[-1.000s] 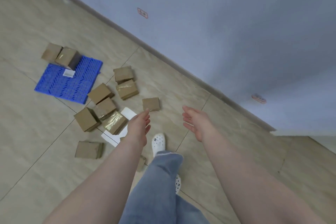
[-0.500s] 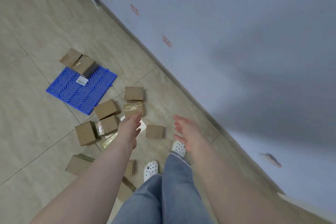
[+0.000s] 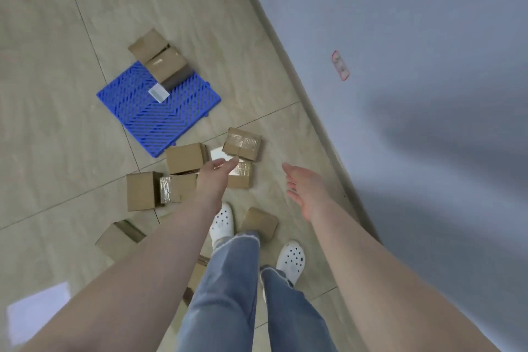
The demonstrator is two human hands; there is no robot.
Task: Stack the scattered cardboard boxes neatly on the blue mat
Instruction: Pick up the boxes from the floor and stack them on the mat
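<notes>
A blue slatted mat (image 3: pixel 148 117) lies on the tiled floor ahead, left of centre. Two brown cardboard boxes sit at its far corner: one (image 3: pixel 168 66) on the mat's edge, the other (image 3: pixel 145 46) just behind it on the floor. Several more boxes lie scattered nearer me, among them a taped box (image 3: pixel 243 143), a plain box (image 3: pixel 185 157) and a box (image 3: pixel 141 190) further left. My left hand (image 3: pixel 215 174) hangs open above the boxes, touching none. Open and empty too, my right hand (image 3: pixel 304 188) is further right over bare floor.
A grey-blue wall (image 3: pixel 400 94) with a skirting board runs diagonally along the right. My feet in white clogs (image 3: pixel 221 221) stand among boxes; one box (image 3: pixel 260 223) lies between them. A white label (image 3: pixel 158 92) rests on the mat. A white sheet (image 3: pixel 37 311) lies bottom left.
I have stepped closer to the boxes and the view has swung, so the mat now sits nearer the centre. Both hands stay open and empty, reaching forward.
</notes>
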